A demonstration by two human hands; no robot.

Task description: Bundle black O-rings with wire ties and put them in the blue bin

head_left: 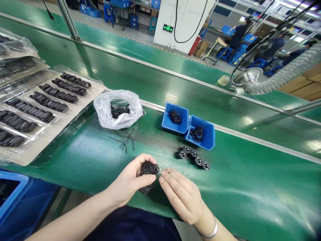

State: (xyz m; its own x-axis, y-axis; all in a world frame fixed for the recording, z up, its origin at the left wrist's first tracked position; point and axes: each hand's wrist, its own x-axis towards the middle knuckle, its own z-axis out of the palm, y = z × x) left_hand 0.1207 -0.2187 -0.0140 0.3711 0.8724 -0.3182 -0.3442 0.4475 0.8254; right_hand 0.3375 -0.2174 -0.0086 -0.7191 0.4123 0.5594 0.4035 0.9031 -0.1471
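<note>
My left hand is wrapped round a bundle of thin black rings or looped cord, held low over the green table's front edge. Close beside it, the fingers of my right hand are pinched together at the bundle's right side. A thin dark strand seems to run between the bundle and those fingertips, partly hidden. Several short black strands lie loose on the table beyond my left hand. Behind them stands an open clear plastic bag with more black loops inside.
Two blue bins hold black bundles at the table's back edge. Several black cylinders stand before them. Stacked trays of black parts fill the left side. A blue crate is at lower left. A clear duct hangs at upper right.
</note>
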